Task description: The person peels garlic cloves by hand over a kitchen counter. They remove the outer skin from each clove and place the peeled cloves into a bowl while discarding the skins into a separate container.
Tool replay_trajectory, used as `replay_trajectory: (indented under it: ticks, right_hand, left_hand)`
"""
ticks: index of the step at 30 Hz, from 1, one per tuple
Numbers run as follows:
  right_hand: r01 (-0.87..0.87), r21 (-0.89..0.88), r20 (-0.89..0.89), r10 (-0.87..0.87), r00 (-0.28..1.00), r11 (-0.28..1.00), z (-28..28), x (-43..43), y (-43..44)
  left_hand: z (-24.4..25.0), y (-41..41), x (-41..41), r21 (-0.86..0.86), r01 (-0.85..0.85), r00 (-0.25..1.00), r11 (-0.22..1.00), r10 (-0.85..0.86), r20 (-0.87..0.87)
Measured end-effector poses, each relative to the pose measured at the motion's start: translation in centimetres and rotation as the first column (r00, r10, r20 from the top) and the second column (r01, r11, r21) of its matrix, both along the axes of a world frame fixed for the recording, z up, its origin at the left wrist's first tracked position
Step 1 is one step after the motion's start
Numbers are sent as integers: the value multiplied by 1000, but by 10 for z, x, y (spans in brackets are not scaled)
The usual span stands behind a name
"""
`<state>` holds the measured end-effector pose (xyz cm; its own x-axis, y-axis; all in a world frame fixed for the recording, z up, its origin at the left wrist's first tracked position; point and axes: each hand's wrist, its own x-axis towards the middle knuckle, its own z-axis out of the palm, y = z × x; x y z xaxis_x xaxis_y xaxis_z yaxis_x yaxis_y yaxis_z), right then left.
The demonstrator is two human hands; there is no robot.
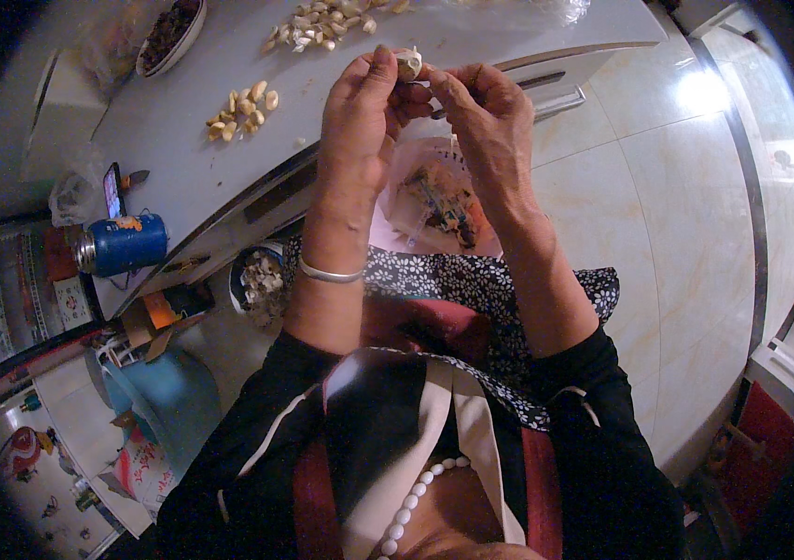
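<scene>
My left hand (369, 98) holds a partly peeled piece of garlic (409, 64) between thumb and fingers, over the front edge of the counter. The thumb and fingers of my right hand (484, 105) pinch at its right side. Left of my hands, a small group of peeled garlic cloves (246, 110) lies on the grey countertop (180, 140). Farther back is a larger pile of garlic cloves (330, 24). Below my hands stands a pink bag-lined bin (397, 210) with scraps in it.
A bowl of dark food (172, 35) stands at the back left. On the counter's left end are a blue flask (127, 245), a propped phone (113, 190) and a clear plastic bag (75, 192). A bowl of pale scraps (257, 276) is below the counter. A drawer handle (558, 101) juts out at right.
</scene>
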<state>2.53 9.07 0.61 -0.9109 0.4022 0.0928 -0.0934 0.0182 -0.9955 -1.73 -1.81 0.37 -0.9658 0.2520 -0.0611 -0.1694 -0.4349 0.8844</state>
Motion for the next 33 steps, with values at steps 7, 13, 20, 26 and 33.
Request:
replay_trajectory:
  ticks: [7,13,20,26,33]
  right_hand:
    - [-21,-97,-82,13,997,995,-1,0,-2]
    - [-6,-22,-77,4,997,1000,-5,-1,0]
    - [47,185,-71,-34,997,982,-13,-2,1]
    - [59,152,-83,-47,995,987,-17,-3,-1]
    - [73,66,17,-74,997,995,-14,-1,-2]
  left_hand:
    - [-2,1,2,-152,-11,994,988,-6,-106]
    - [-3,3,2,-196,-25,986,980,-8,-167]
    - [-7,4,1,-210,-1,988,978,-31,-148]
    - [-5,4,3,-232,2,993,973,-29,-113]
    - [-6,9,4,-163,1,996,987,-16,-93]
